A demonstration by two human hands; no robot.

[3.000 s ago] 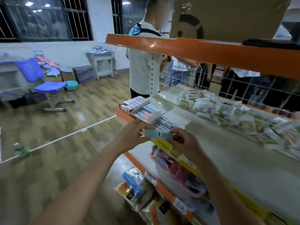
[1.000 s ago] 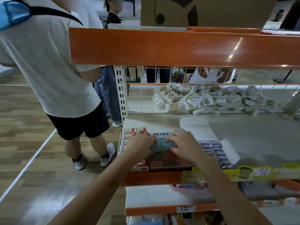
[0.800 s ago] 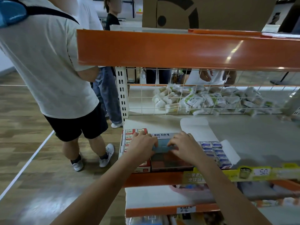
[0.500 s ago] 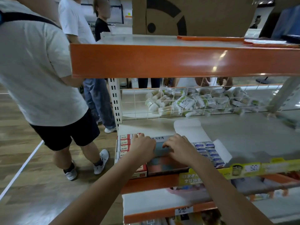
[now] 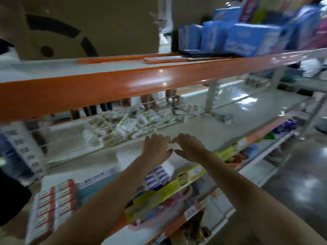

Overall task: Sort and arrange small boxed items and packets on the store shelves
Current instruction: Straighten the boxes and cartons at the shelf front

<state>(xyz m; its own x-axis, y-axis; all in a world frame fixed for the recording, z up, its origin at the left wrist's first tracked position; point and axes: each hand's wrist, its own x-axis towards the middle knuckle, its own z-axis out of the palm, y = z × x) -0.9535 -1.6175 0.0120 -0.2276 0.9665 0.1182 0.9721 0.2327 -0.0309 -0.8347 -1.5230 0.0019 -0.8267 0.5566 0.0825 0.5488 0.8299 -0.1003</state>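
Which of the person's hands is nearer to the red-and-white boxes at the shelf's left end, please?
The left. The left hand hovers right of and beyond the red-and-white boxes, over the shelf; the right hand is farther right, beside it.

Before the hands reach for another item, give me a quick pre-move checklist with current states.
1. Left hand free of items: ok, fingers relaxed, nothing held.
2. Right hand free: ok, also holding nothing.
3. Red-and-white small boxes sitting in rows at the shelf's left end: ok.
4. Blue-and-white small boxes lined up: cannot tell, the forearm covers part.
5. Bare grey shelf surface ahead of the hands: ok.
6. Picture sharpness: not ok, motion blur.
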